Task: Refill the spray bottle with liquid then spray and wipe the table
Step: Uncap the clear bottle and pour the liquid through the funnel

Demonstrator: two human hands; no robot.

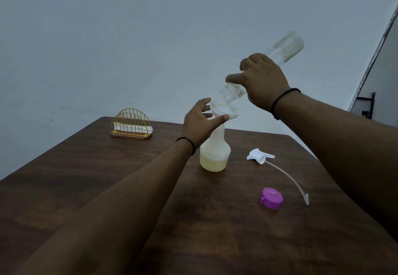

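A white spray bottle [215, 152] stands upright near the middle of a dark brown wooden table [107, 177], with pale yellow liquid filling its lower part. A white funnel [226, 112] sits in the bottle's neck. The left hand [200, 121] steadies the funnel, thumb and fingers curved around its rim from the left side. Above and to the right of the spray bottle, the right hand [262, 81] grips a clear bottle [280, 55] around its middle, tipped mouth-down so its open neck rests just inside the funnel; the raised end looks nearly empty. No label or readable writing shows on either bottle. Each wrist wears a thin dark band. On the table to the right of the spray bottle lies the white trigger head [259, 156], on its side, with its long curved tube [290, 180] trailing toward the viewer. A purple cap [271, 198] lies nearer the viewer, between the spray bottle and the tube's end, apart from both. Well to the left of the spray bottle, near the table's far edge, stands a gold wire napkin holder [131, 124] with white napkins in it. Behind the table rises a plain pale grey-blue wall [129, 37], and a slanted frame edge shows at far right.
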